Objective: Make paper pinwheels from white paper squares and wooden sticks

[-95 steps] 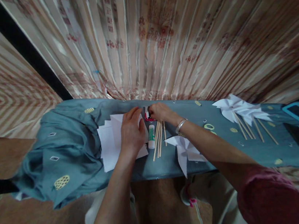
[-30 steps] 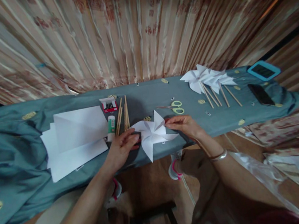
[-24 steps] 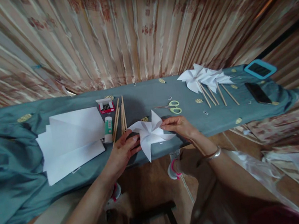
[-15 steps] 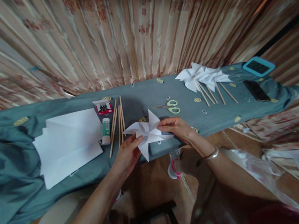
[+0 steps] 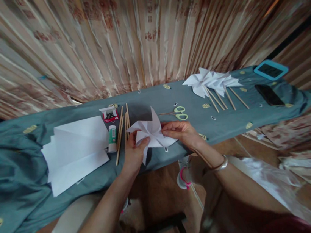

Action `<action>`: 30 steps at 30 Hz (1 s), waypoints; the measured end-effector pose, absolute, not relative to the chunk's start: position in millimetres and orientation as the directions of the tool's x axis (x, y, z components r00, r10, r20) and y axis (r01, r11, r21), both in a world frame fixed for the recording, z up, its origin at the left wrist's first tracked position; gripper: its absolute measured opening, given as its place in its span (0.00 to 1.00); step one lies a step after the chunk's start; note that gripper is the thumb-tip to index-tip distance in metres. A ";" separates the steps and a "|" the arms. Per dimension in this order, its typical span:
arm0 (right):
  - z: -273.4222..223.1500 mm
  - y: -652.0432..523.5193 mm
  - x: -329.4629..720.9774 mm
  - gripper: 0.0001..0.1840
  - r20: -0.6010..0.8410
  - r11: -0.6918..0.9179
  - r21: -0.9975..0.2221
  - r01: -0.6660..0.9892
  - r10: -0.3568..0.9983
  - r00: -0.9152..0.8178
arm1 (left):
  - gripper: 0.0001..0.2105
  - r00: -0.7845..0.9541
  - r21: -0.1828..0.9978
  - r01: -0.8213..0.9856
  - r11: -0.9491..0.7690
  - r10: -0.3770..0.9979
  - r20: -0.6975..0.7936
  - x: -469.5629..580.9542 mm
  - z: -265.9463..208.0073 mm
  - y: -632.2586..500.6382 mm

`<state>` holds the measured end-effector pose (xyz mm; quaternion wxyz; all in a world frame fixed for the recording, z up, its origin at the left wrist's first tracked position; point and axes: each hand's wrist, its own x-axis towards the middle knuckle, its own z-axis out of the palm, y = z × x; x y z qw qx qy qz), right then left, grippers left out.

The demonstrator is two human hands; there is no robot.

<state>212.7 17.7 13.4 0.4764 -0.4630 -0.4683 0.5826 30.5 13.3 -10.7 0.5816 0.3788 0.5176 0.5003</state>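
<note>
Between my two hands is a white paper pinwheel, held just above the front part of the cloth-covered table. My left hand grips its left side, thumb on top and fingers partly hidden beneath. On the other side, my right hand pinches the paper near the centre with thumb and fingertips. Scissors with pale green handles lie just beyond my right hand. Several wooden sticks, a glue stick and a small open red-and-white box lie left of the pinwheel.
White paper sheets lie stacked at the left on the green tablecloth. Several finished pinwheels on sticks rest at the back right, near a black phone and a blue-framed device. A pleated curtain hangs behind.
My left hand has shifted its grip up the pinwheel, and the paper has tilted and turned slightly. My right fingers have moved closer to its centre. The whole view has shifted a little.
</note>
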 end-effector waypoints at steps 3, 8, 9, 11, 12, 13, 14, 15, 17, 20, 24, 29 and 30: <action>16.9 19.7 217.1 0.14 -0.046 -0.049 -0.994 -0.102 0.998 -0.039 | 0.24 -0.097 0.993 -0.034 0.109 0.989 -0.112 27.4 -7.0 19.3; 31.7 16.1 223.9 0.06 0.185 0.180 -0.983 0.047 0.971 0.154 | 0.35 -0.068 0.997 0.013 0.074 0.995 -0.073 24.9 1.5 25.0; 34.2 14.0 222.6 0.04 0.215 0.202 -0.974 0.100 0.966 0.147 | 0.36 -0.068 0.997 0.023 0.071 0.995 -0.070 25.3 2.5 25.2; 36.9 9.6 216.7 0.02 0.238 0.215 -0.955 0.206 0.967 0.092 | 0.36 -0.067 0.996 0.052 0.071 0.995 -0.068 26.7 4.2 24.8; 37.0 7.5 212.3 0.02 0.240 0.218 -0.941 0.259 0.969 0.058 | 0.36 -0.064 0.995 0.062 0.072 0.996 -0.068 27.4 5.0 24.3; 36.5 5.8 207.4 0.02 0.247 0.228 -0.923 0.310 0.969 0.023 | 0.36 -0.059 0.995 0.068 0.071 0.996 -0.067 28.0 5.7 23.7; 35.5 4.4 202.3 0.03 0.257 0.244 -0.901 0.358 0.966 -0.012 | 0.36 -0.054 0.995 0.070 0.069 0.996 -0.065 28.4 6.4 23.2; 34.4 3.4 197.4 0.03 0.272 0.267 -0.876 0.401 0.961 -0.046 | 0.36 -0.049 0.996 0.071 0.063 0.997 -0.059 28.5 7.0 22.7; 32.2 2.4 188.9 0.05 0.304 0.314 -0.822 0.476 0.947 -0.101 | 0.36 -0.033 0.996 0.074 0.045 0.999 -0.042 28.0 7.9 21.9; 31.2 1.8 181.2 0.07 0.348 0.362 -0.735 0.573 0.927 -0.140 | 0.36 -0.004 0.995 0.096 0.003 1.000 -0.003 25.6 9.0 20.9; 34.7 -0.6 178.0 0.09 0.394 0.407 -0.633 0.658 0.901 -0.179 | 0.35 -0.004 0.991 0.124 -0.044 0.999 0.044 22.4 12.0 18.1; 38.5 -3.7 178.4 0.09 0.507 0.469 -0.582 0.664 0.848 -0.154 | 0.36 -0.030 0.998 0.055 -0.016 0.999 0.017 20.9 19.1 14.1; 37.6 -3.2 178.8 0.08 0.517 0.470 -0.579 0.666 0.843 -0.147 | 0.37 -0.021 0.999 0.023 0.023 1.000 -0.023 20.7 20.5 13.5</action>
